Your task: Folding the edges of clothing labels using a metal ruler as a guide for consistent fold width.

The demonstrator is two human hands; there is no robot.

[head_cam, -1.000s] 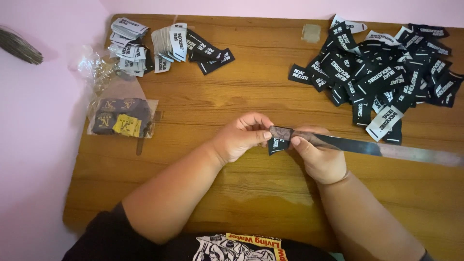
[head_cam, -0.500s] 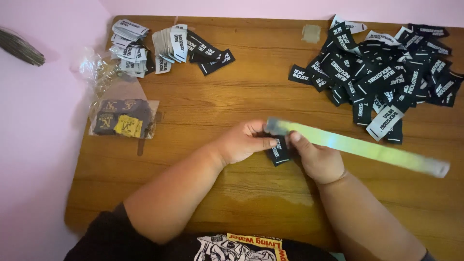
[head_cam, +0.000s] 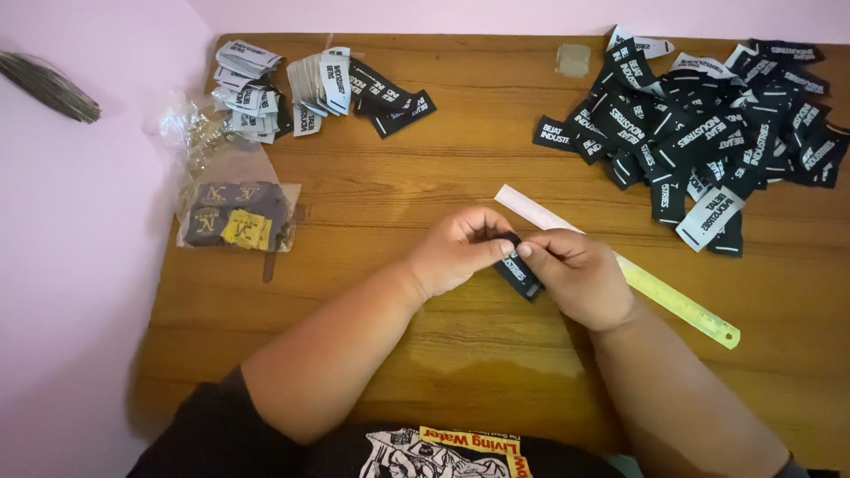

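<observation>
My left hand (head_cam: 462, 250) and my right hand (head_cam: 575, 276) meet over the middle of the wooden table (head_cam: 425, 168). Between their fingertips they pinch a small black woven label (head_cam: 522, 274) with white lettering, which hangs down a little below the fingers. A long pale green ruler (head_cam: 660, 288) lies flat on the table, running diagonally from behind my hands toward the lower right; my right hand rests partly over it.
A large loose heap of black labels (head_cam: 708, 133) fills the far right. Folded label stacks (head_cam: 328, 84) sit at the far left. A clear plastic bag (head_cam: 235, 217) with dark and yellow tags lies at the left edge. A small translucent square (head_cam: 573, 60) lies at the back.
The ruler, held up across the label before, now lies flat on the table. Both hands have closed in on the black label.
</observation>
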